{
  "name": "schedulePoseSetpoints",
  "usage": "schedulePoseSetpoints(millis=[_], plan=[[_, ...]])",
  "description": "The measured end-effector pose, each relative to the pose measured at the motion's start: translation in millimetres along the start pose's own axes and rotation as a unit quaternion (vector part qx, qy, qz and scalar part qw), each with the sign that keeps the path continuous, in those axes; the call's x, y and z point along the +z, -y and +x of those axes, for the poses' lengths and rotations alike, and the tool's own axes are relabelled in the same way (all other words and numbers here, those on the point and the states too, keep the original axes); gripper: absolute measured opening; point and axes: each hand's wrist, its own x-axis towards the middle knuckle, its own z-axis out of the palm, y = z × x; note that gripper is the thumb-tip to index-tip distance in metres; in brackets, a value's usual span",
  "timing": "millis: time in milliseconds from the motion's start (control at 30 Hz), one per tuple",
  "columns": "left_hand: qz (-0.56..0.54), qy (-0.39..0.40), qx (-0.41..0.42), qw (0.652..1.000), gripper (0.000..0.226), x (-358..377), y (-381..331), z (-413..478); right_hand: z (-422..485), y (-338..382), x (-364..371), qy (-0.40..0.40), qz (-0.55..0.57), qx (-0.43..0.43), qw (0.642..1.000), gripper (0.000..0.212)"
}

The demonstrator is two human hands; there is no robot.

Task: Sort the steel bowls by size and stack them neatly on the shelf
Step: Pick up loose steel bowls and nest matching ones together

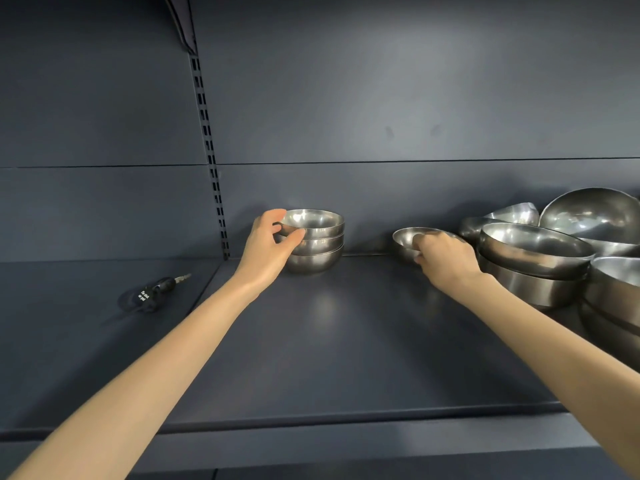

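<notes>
**Shelf** (346, 358): a flat, dark, matt board. Its front edge runs well in front of the stack (315, 254). The stack is three small bowls nested upright, and it stands at the rear, close to the back panel (381, 98). A broad span of bare board lies in front of the stack. Another span runs right of the stack as far as the loose bowl (403, 239). Farther right of the stack sits the heap (533, 251) of larger bowls, some nested and some tipped on their sides. A slotted upright (211, 161) rises left of the stack. Farther left and nearer the front lies a key (156, 289) with a black fob.

**Left hand** (270, 247): the grip is narrow, on the stack's left side. The thumb lies over the rim of the top bowl (315, 220) and the fingers curl against its outer wall.

**Right hand** (446, 258): the grip is curled round the near rim of the loose bowl. Whether that bowl rests on the board cannot be told.

**Bowls**: polished steel, round-bottomed and thin-rimmed, with bright highlights.

**Board and panel**: smooth painted surfaces with a dull sheen.
</notes>
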Motion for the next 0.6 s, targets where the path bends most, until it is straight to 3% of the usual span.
schedulePoseSetpoints(millis=[133,233,400,500,600], plan=[[0.029,0.010,0.057,0.998,0.033,14.3,-10.0,-11.0,-3.7,-1.4,0.0,-0.014,0.025,0.004,1.000,0.010],[0.045,0.017,0.086,0.995,0.027,21.6,-15.2,-16.6,-8.7,-2.6,-2.3,-0.027,0.050,0.004,0.998,0.018],[0.023,0.119,0.016,0.993,0.018,29.8,-23.3,-20.4,-14.4,-1.9,-8.1,-0.070,0.086,-0.013,0.994,0.016],[-0.014,0.170,-0.034,0.985,0.031,39.0,-25.7,-18.7,-18.9,-1.1,-13.9,-0.093,0.116,-0.027,0.989,0.023],[-0.002,0.178,-0.050,0.983,0.052,47.1,-28.1,-12.9,-22.6,0.2,-21.3,-0.119,0.143,-0.048,0.981,0.016]])
